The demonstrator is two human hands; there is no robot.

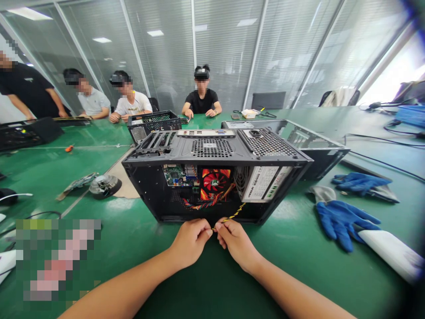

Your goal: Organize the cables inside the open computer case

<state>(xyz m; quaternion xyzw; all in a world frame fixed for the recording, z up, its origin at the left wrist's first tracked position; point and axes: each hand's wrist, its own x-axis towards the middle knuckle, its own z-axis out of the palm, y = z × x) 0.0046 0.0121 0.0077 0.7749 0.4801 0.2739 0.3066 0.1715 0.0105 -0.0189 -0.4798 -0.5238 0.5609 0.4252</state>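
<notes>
A black computer case point(212, 155) lies in front of me with its side open towards me. Inside it are a red cooling fan point(213, 181), part of a green motherboard point(181, 175) and a power supply point(264, 182) with a white label. A twisted yellow-and-black cable point(236, 214) runs from below the power supply out to my hands. My left hand point(192, 241) pinches the cable's end between thumb and forefinger. Close beside it, my right hand point(235, 241) also pinches the cable. A bundle of coloured wires point(207, 203) hangs inside the case.
Blue gloves point(341, 217) and a white object point(393, 252) lie at the right on the green table point(133, 248). A round metal part point(104, 186) sits at the left. Behind my case stands another case point(318, 146). Several people sit or stand across the table.
</notes>
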